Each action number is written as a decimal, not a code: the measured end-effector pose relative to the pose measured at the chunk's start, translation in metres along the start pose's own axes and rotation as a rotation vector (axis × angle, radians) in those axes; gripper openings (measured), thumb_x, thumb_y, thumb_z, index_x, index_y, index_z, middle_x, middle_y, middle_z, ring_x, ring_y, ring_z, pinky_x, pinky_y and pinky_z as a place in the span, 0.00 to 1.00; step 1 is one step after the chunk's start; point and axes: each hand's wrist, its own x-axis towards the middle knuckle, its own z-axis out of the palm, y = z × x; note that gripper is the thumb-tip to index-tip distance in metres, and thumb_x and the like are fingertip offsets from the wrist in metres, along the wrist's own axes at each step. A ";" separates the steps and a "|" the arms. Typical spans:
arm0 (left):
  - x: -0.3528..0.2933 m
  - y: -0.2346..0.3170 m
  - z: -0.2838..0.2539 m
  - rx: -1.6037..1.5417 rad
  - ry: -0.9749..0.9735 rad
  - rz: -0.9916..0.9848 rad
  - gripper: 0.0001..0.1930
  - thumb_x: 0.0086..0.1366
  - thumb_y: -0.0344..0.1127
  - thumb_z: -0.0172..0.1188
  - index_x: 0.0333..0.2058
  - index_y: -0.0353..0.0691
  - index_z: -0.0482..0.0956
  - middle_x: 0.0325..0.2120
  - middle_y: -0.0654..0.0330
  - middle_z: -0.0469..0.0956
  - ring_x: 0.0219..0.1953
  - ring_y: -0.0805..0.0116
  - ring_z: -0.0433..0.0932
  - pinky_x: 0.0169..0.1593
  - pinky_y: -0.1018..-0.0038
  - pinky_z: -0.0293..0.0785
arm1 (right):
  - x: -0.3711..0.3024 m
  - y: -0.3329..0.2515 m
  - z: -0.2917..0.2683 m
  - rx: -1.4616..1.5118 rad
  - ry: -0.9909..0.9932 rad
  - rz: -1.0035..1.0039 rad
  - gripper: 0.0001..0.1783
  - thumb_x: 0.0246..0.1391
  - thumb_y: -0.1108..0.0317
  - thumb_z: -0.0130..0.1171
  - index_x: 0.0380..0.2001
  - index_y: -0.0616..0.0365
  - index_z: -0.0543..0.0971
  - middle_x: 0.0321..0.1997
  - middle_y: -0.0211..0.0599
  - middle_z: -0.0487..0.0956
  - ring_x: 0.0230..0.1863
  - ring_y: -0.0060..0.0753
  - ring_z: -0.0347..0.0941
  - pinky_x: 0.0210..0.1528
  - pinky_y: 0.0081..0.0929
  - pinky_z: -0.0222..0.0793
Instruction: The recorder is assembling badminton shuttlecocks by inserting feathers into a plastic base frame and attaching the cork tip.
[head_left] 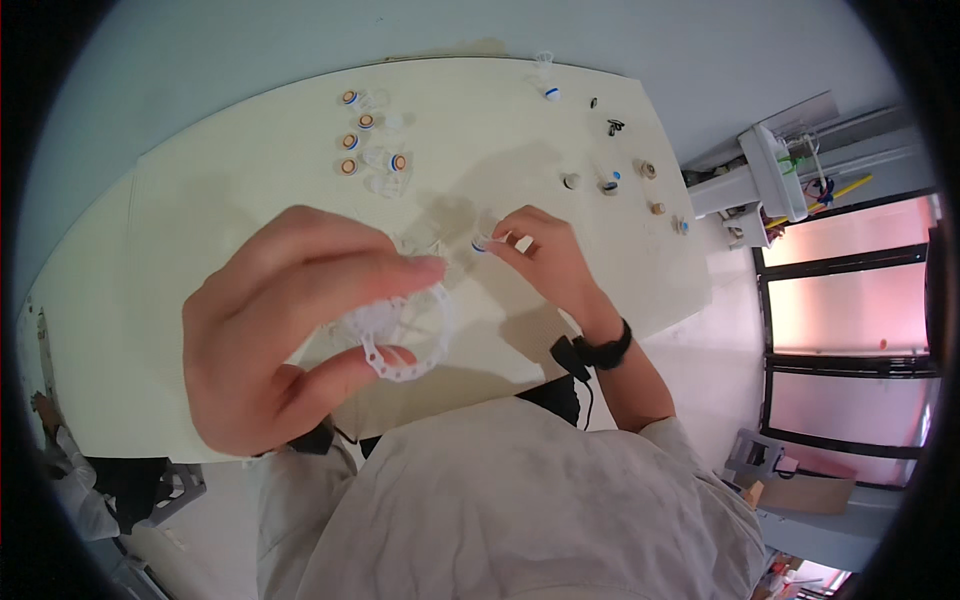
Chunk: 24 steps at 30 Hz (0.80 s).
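Observation:
My left hand (275, 325) is raised close to the camera, thumb and fingers curved around a clear plastic cup-like piece with a perforated white ring rim (444, 325). Farther off, my right hand (548, 258) pinches a small clear piece with a blue band (479, 246) just over the white table (240, 210). My left fingers hide part of the cup-like piece. Some pale clear plastic shows behind it, too blurred to make out. A black band (608, 350) circles my right wrist.
Several clear pieces with blue bands and brown round ends (349, 141) lie at the table's far left. At the far right are a white-and-blue piece (552, 94), small black parts (615, 127) and brown round parts (648, 170). Another person's arm (68, 445) shows at left.

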 end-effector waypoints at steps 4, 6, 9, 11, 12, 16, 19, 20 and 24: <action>-0.006 -0.018 0.002 0.075 0.159 -0.363 0.25 0.55 0.15 0.58 0.53 0.35 0.75 0.41 0.51 0.80 0.41 0.58 0.80 0.49 0.69 0.74 | 0.029 -0.064 -0.029 0.392 0.087 -0.192 0.08 0.53 0.77 0.69 0.38 0.61 0.83 0.42 0.36 0.83 0.37 0.28 0.81 0.33 0.21 0.77; -0.008 -0.040 0.011 0.091 0.197 -0.399 0.26 0.55 0.15 0.58 0.54 0.36 0.74 0.40 0.51 0.79 0.40 0.55 0.79 0.47 0.68 0.75 | 0.047 -0.084 -0.033 0.406 0.116 -0.261 0.09 0.52 0.78 0.69 0.38 0.60 0.84 0.42 0.36 0.83 0.38 0.28 0.81 0.33 0.20 0.76; -0.002 -0.049 0.009 0.098 0.178 -0.522 0.28 0.57 0.17 0.58 0.58 0.39 0.69 0.37 0.50 0.76 0.37 0.50 0.76 0.44 0.64 0.74 | 0.068 -0.094 -0.033 0.343 0.129 -0.411 0.09 0.51 0.80 0.69 0.37 0.59 0.85 0.44 0.37 0.83 0.40 0.28 0.81 0.34 0.20 0.76; 0.001 -0.050 0.013 0.006 0.146 -0.531 0.29 0.60 0.18 0.58 0.61 0.38 0.68 0.35 0.54 0.72 0.36 0.58 0.72 0.48 0.71 0.70 | 0.071 -0.100 -0.031 0.330 0.134 -0.511 0.11 0.49 0.80 0.70 0.37 0.58 0.86 0.45 0.38 0.83 0.41 0.29 0.81 0.35 0.21 0.76; 0.003 -0.050 0.018 0.046 0.154 -0.508 0.30 0.57 0.23 0.66 0.60 0.38 0.69 0.33 0.54 0.73 0.33 0.59 0.71 0.44 0.72 0.72 | 0.071 -0.095 -0.028 0.358 0.119 -0.504 0.13 0.47 0.81 0.71 0.38 0.57 0.86 0.47 0.40 0.83 0.41 0.31 0.82 0.37 0.23 0.77; 0.006 -0.067 0.022 0.118 0.125 -0.483 0.26 0.52 0.38 0.76 0.49 0.40 0.78 0.22 0.57 0.72 0.22 0.60 0.72 0.27 0.67 0.69 | 0.074 -0.102 -0.026 0.278 0.016 -0.597 0.15 0.43 0.81 0.73 0.38 0.57 0.87 0.47 0.42 0.83 0.39 0.34 0.83 0.39 0.26 0.79; 0.014 -0.071 0.025 0.099 0.122 -0.493 0.20 0.53 0.36 0.76 0.43 0.39 0.80 0.20 0.59 0.73 0.19 0.63 0.72 0.24 0.69 0.68 | 0.079 -0.095 -0.030 0.440 -0.028 -0.569 0.15 0.43 0.79 0.74 0.37 0.56 0.87 0.47 0.42 0.83 0.38 0.35 0.83 0.39 0.26 0.79; 0.017 -0.073 0.027 0.096 0.107 -0.502 0.20 0.53 0.36 0.76 0.43 0.39 0.80 0.20 0.59 0.73 0.19 0.63 0.72 0.24 0.69 0.68 | 0.081 -0.093 -0.032 0.451 -0.025 -0.555 0.15 0.43 0.79 0.74 0.37 0.56 0.87 0.47 0.42 0.83 0.38 0.35 0.83 0.39 0.26 0.79; 0.022 -0.080 0.033 0.069 0.172 -0.505 0.17 0.52 0.33 0.76 0.40 0.39 0.81 0.24 0.58 0.79 0.19 0.67 0.75 0.24 0.73 0.71 | 0.085 -0.091 -0.036 0.396 -0.016 -0.575 0.13 0.43 0.77 0.75 0.35 0.57 0.86 0.46 0.43 0.83 0.38 0.37 0.82 0.39 0.28 0.79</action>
